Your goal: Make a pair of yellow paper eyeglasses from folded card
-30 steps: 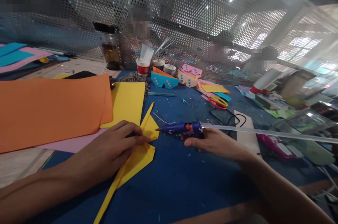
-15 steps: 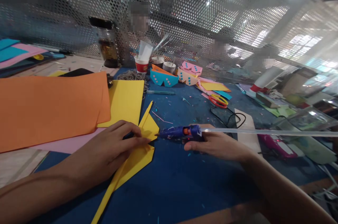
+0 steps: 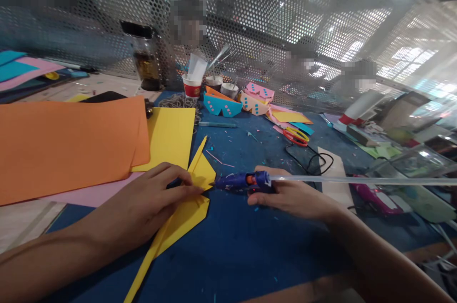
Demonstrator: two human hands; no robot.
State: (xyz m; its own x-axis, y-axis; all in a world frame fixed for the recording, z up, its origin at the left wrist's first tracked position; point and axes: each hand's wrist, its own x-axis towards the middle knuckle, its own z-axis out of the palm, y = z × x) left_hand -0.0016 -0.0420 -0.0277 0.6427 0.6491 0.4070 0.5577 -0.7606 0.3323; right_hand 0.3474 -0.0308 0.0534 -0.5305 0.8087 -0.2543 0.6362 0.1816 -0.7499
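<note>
Low over the blue table, my left hand [image 3: 157, 198] presses and pinches a folded pair of yellow paper glasses [image 3: 189, 219] at its middle notch. One long strip of the yellow paper runs down toward me; another points away. In my right hand [image 3: 289, 193] is a blue hot glue gun [image 3: 232, 181], fingers wrapped round its body and the handle hidden. Its dark nozzle tip is at the right edge of the yellow paper; whether it touches I cannot tell. A long clear glue stick [image 3: 357, 180] sticks out of its back to the right.
Orange paper [image 3: 71, 146] and yellow paper [image 3: 171, 136] lie left. Blue paper glasses [image 3: 222, 105] stand behind, near a red and white cup [image 3: 192, 88] and a jar [image 3: 146, 65]. Scissors [image 3: 296, 136], a black cord [image 3: 317, 162] and a pink tool [image 3: 380, 198] lie right. A perforated metal screen rises behind.
The glue gun and my right hand have shifted very slightly to the left. My left hand and the yellow paper glasses hold their place.
</note>
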